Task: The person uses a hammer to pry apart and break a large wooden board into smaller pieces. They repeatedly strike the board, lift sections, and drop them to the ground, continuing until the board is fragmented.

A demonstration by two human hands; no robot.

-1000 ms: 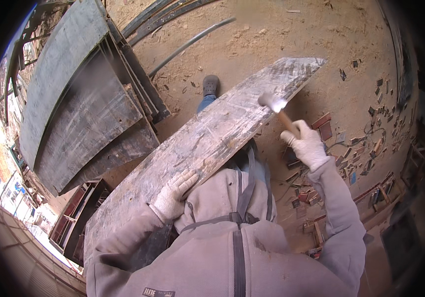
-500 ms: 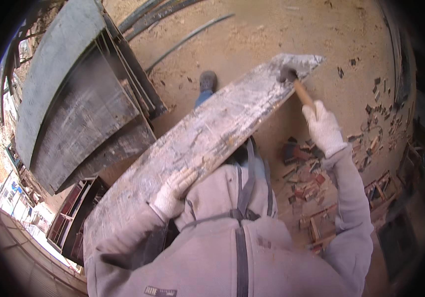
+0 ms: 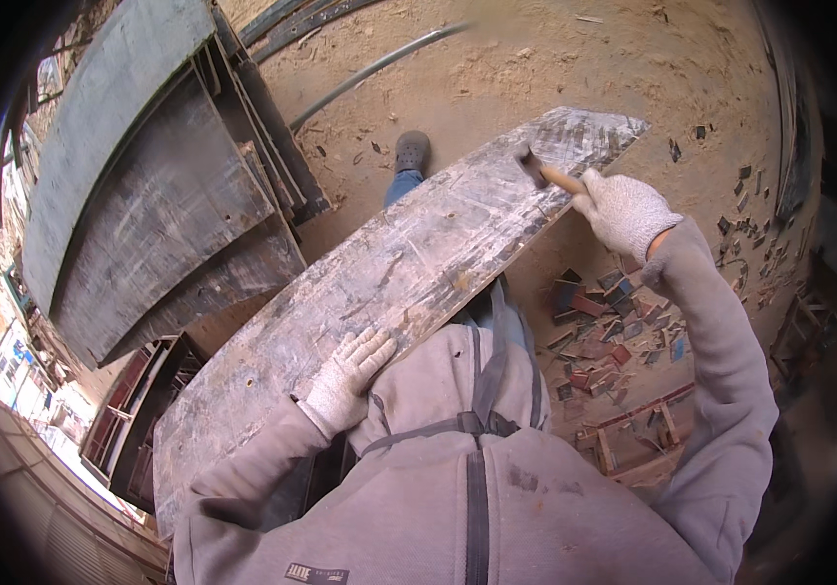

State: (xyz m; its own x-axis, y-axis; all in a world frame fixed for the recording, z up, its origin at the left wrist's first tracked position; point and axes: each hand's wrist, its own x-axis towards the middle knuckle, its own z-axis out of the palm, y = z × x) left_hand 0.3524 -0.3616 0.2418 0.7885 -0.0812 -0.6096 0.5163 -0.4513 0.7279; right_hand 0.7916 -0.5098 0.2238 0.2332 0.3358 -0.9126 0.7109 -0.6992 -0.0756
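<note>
Right grip (image 3: 625, 210) closed round hammer (image 3: 562, 179), wooden handle, dark head at board (image 3: 418, 253)'s far end, contact unclear | left grip (image 3: 343, 380) unclenched, flat on board | board long, scuffed, pale-smeared, angled tip, diagonal before torso | sandy ground (image 3: 555, 68), broken scraps (image 3: 618, 336) right | curved-edge grey panels (image 3: 160, 185) stacked left

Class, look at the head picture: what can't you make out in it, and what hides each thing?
All in the head view:
- Hammer handle: rear end, covered by the right hand.
- Long board: underside, facing away from the camera.
- Left hand: palm, hidden by its own back.
- Grey curved panel: top, cut off by the upper edge.
</note>
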